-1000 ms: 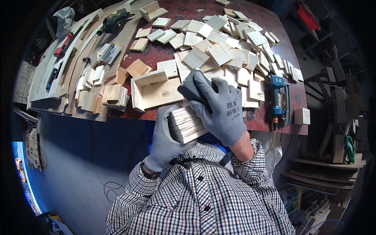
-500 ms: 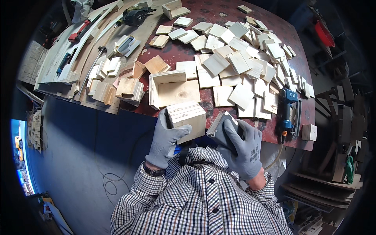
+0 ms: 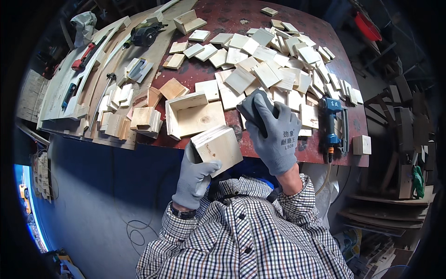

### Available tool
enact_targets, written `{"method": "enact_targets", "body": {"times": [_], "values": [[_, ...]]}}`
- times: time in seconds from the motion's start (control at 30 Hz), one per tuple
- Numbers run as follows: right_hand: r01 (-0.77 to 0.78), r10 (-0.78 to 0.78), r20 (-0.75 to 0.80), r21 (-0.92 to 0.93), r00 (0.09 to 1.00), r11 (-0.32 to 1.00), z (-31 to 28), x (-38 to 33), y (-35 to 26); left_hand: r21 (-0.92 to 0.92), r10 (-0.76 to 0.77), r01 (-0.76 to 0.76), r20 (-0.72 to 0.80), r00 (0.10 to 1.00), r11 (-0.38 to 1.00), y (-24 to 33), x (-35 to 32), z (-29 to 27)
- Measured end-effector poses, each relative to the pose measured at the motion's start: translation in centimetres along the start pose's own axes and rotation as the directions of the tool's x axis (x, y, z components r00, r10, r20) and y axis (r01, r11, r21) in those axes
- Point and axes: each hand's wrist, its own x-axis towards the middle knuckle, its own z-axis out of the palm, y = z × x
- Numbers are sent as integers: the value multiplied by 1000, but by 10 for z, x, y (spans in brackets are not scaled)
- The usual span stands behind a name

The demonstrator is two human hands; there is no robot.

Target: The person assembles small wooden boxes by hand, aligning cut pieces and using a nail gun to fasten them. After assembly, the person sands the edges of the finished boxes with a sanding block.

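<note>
Pale pine, glued or nailed into a small closed wooden box (image 3: 218,146), held just off the near edge of the surface, over the lap. Clamped on its left side by the left hand (image 3: 195,174) in a grey knit glove: fingers wrapped round the left wall and underside, thumb up the side. Tilted, one broad face turned upward and toward the right; long axis hard to tell, the box being near cubic.

Up and to the right of the box, close but apart from it: the right hand (image 3: 269,130), also grey-gloved, curled shut on a dark flat sanding pad (image 3: 251,109), hovering above the surface edge. Nearer of the two free faces to that hand: the upturned top and right edge. Nothing between pad and box.

Just beyond the box, on the dark red worn surface (image 3: 218,23): an open-topped shallow wooden tray box (image 3: 195,116), lying empty, mouth up. Farther out, a wide scatter of square light wood panels (image 3: 265,60). Right of the hand, a blue pneumatic nail gun (image 3: 332,121) lying lengthwise, and one small wooden cube (image 3: 361,144) at the edge. Left, stacked small wood offcuts (image 3: 134,121), long pale planks (image 3: 93,69), a dark circular saw (image 3: 144,33).
</note>
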Motion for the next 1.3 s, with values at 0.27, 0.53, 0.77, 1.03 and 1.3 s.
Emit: {"method": "enact_targets", "body": {"times": [0.27, 0.53, 0.77, 1.03, 1.3], "values": [[283, -285, 9, 90, 958, 955, -11, -10, -31, -8, -67, 68, 45, 997, 998, 9, -6, 1], [363, -370, 39, 120, 928, 924, -24, 4, -64, 110, -15, 0, 136, 991, 994, 9, -2, -1], [312, -346, 134, 223, 928, 923, -23, -58, -5, -75, -50, 48, -21, 999, 996, 16, -11, -10], [335, -443, 59, 569, 894, 751, -27, 6, -27, -143, -234, 254, 144, 961, 956, 8, -15, -24], [-8, -159, 248, 560, 956, 828, 6, -59, 45, -366, -163, 177, 67, 984, 914, 22, -23, -45]]}}
